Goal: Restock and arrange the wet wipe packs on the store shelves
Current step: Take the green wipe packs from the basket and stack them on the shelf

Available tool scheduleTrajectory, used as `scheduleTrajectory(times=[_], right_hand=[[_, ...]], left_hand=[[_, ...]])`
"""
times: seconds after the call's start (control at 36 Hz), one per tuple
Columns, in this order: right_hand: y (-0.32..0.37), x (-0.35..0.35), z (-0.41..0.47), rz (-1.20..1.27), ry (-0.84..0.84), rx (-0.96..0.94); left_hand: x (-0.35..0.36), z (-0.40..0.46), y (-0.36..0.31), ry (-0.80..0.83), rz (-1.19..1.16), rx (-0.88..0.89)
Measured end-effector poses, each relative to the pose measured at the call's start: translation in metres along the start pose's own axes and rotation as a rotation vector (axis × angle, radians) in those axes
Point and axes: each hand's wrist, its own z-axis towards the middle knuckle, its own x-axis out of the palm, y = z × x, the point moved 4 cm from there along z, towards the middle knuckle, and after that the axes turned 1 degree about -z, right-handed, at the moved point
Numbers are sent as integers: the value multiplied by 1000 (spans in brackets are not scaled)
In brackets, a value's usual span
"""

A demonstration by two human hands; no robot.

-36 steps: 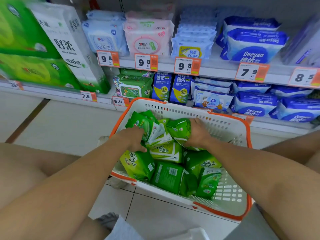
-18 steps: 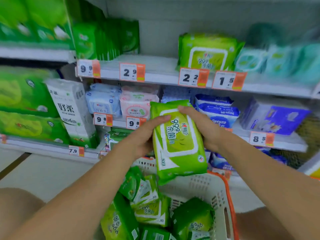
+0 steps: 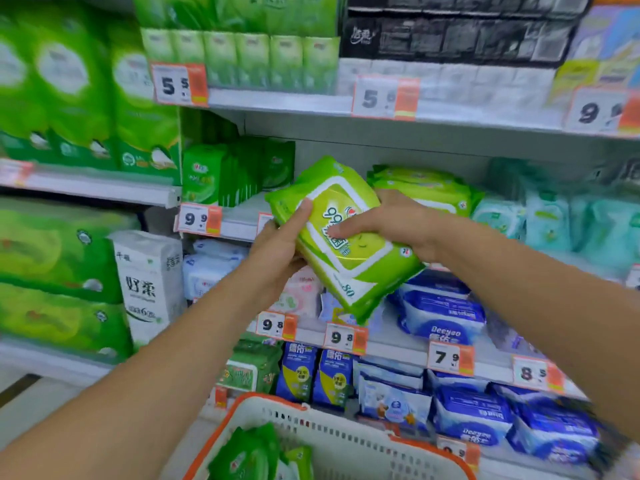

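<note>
Green wet wipe pack held in both hands, long axis tilted, top-left to btm-right. Left hand fingers grip its left edge, right hand clamps its top. Matching stack sits just behind, nearer right hand.

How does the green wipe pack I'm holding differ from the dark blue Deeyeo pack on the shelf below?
The green wipe pack is lime with a pale flap; the Deeyeo pack is dark blue and white. The green wipe pack is tilted, gripped by the left hand and right hand; the Deeyeo pack lies on its shelf. Both are soft packs.
</note>
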Motion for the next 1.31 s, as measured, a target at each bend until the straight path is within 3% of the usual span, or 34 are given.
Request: scheduleTrajectory(times=[0.08,0.14,0.25,0.33,0.39,0.47,0.75,0.97,1.17,1.31], right_hand=[[34,-7,49,-300,-163,-161],[49,-7,84,-641,-265,-256],[55,-6,151,-1213,-324,-362],[40,-11,199,-1309,-229,-274],[25,-17,227,-1348,-141,-166],[7,-30,266,-1401,-124,-54],[-20,-65,349,-1465,-250,136],[-36,-84,390,-1462,-315,66],[-34,-75,400,-1493,-275,164],[-21,-38,359,-1410,-389,115]], left_hand=[[-16,30,-20,-114,155,76],[-25,51,-27,-149,268,94],[-44,89,-31,-124,699,206],[-64,118,-19,-72,1177,395],[-73,135,-6,21,1473,422],[-82,152,6,90,1701,457],[-105,173,-5,84,1763,521],[-106,176,-1,92,1738,568],[-108,181,-1,178,1734,480],[-103,170,0,157,1696,496]])
